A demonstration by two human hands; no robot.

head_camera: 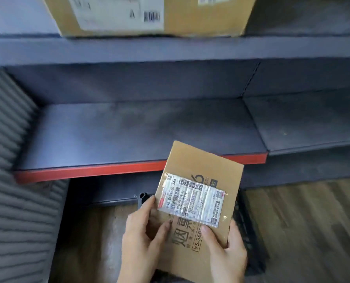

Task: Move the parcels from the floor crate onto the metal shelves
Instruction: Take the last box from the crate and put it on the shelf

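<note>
A flat brown cardboard parcel with a white shipping label taped on top is held in front of the lower metal shelf, its far end over the shelf's red front edge. My left hand grips the parcel's left side with the thumb on top. My right hand grips its near right corner, thumb on top. A dark floor crate shows under and to the right of the parcel, mostly hidden by it.
A large cardboard box with a barcode label sits on the upper shelf. A grey ribbed wall panel stands at the left. A second shelf section lies to the right, with wood floor below.
</note>
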